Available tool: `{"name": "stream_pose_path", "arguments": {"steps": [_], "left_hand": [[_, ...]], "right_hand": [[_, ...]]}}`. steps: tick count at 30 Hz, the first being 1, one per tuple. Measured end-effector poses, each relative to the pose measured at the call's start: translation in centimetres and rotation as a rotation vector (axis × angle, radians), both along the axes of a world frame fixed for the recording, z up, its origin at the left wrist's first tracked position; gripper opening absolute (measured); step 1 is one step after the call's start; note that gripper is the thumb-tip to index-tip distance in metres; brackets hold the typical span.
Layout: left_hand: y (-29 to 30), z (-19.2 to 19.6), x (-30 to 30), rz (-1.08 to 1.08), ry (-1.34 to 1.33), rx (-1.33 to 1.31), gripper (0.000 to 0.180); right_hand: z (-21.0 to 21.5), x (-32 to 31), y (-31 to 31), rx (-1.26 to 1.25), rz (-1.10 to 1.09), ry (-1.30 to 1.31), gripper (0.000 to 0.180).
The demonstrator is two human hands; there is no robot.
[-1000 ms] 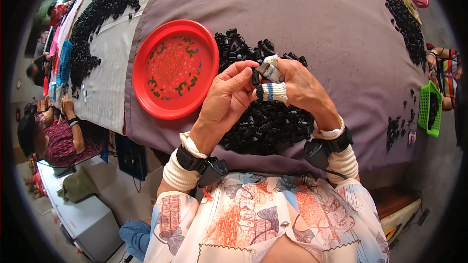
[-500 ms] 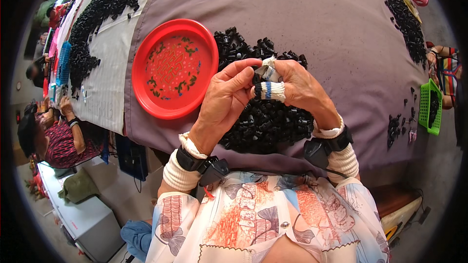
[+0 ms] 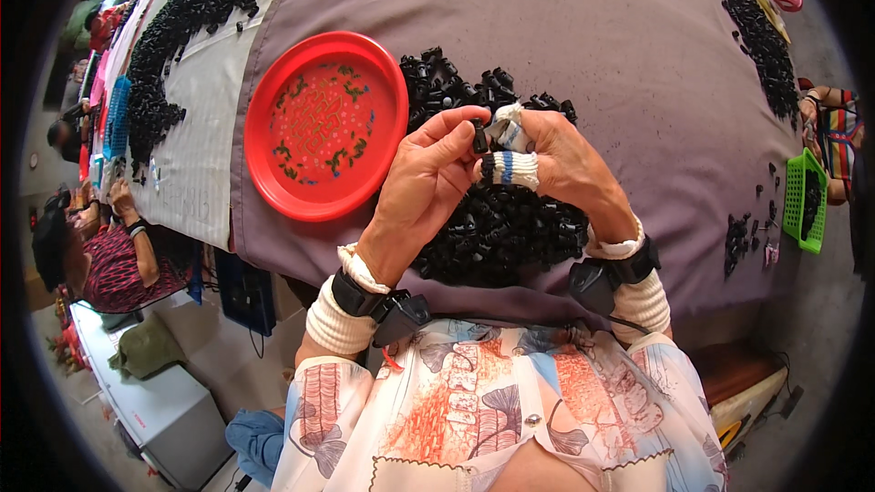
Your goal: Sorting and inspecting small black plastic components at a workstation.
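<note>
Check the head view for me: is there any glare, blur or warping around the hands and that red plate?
Head view: even, soft light, no hard shadows or glare on the red plate. The left hand, right hand and small black part are sharp at centre. Fisheye warping bends the purple table edges and squeezes the green basket near the dark rim.
</note>
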State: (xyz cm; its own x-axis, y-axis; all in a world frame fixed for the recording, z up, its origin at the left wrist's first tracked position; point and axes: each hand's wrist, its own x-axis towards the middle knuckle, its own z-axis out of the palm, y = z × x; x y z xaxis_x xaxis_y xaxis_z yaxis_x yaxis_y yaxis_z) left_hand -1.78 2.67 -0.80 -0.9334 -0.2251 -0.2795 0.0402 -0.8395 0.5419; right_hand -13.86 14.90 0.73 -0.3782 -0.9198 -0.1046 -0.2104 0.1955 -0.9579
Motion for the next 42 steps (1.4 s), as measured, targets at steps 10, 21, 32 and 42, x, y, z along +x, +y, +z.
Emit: {"name": "stream_pose_path", "arguments": {"steps": [10, 21, 32, 42], "left_hand": [[0.1, 0.2, -0.1, 0.002, -0.019, -0.099, 0.024], [-0.3, -0.3, 0.8, 0.004, 0.021, -0.018, 0.025], [-0.2, -0.5, 0.9, 0.023, 0.016, -0.012, 0.026], [-0.2, -0.5, 0.8, 0.007, 0.008, 0.036, 0.025]], "right_hand": [[0.0, -0.1, -0.2, -0.025, -0.085, 0.058, 0.032], [0.2, 0.0, -0.3, -0.027, -0.117, 0.05, 0.034], [0.1, 0.2, -0.6, 0.019, -0.048, 0.103, 0.037], [-0.3, 0.0, -0.6, -0.007, 0.024, 0.125, 0.035]]}}
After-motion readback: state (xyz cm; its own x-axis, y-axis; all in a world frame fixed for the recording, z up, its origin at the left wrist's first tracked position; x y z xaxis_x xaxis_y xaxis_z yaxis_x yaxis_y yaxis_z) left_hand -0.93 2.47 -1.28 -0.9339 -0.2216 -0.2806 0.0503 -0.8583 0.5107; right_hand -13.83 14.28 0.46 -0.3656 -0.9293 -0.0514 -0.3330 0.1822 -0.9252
